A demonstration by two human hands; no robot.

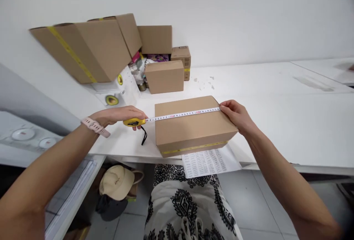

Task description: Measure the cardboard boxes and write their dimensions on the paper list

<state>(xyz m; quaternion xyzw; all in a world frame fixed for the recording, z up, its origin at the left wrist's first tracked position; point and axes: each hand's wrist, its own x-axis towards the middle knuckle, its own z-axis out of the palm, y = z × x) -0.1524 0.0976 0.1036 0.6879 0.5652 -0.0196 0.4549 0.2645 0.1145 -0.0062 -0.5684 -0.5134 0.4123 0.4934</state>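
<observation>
measuring blade [185,114] already spans the cardboard carton [193,127]; left hand [124,113] clasps the yellow tape measure [134,122], right hand [237,116] pinches the blade's end.

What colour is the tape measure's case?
Yellow, with a dark label: the tape measure shows in the head view, in the left hand.

Carton [193,127] seated near front edge of table [276,122]; paper sheet [204,162] partly covered beneath. Tape measure [132,122] stretched across carton top, left hand [121,114] to right hand [235,114]. Box [164,79] placed behind, leftward; larger box [94,50] farther left. Cap [118,183] stowed below, left.
</observation>
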